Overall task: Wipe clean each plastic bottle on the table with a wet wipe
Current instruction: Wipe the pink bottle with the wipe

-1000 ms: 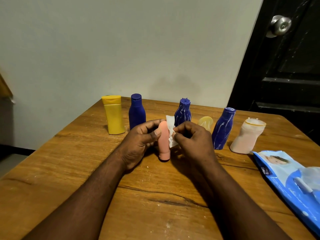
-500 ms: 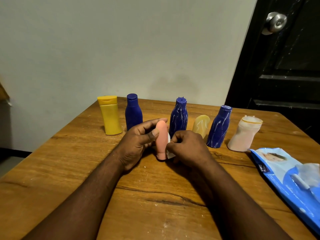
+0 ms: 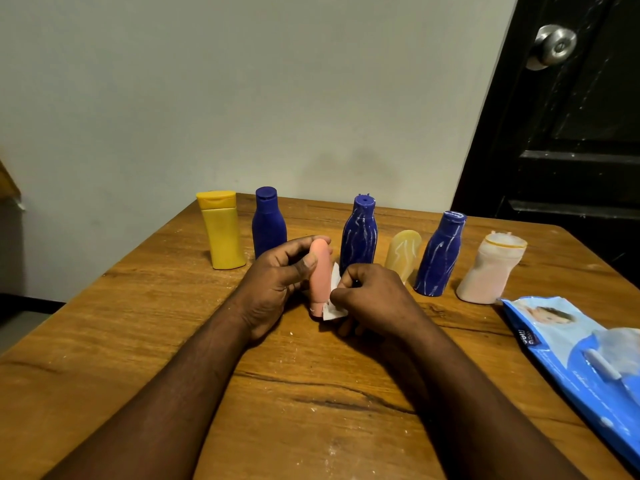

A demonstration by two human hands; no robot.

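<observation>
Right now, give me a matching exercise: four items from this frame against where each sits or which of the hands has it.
Items:
1. yellow bottle
2. pink bottle
3. wet wipe
4. wipe pack

Places:
A. lying flat at the right edge of the table
B. gripped by the left hand
C. standing at the left end of the bottle row
D. pinched by the right hand

Pairs: 1-C, 2-B, 3-D, 4-A

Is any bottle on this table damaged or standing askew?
Yes. The pale pink bottle at the far right of the row looks squashed at its middle and leans. The small yellowish bottle in the row also tilts.
</observation>
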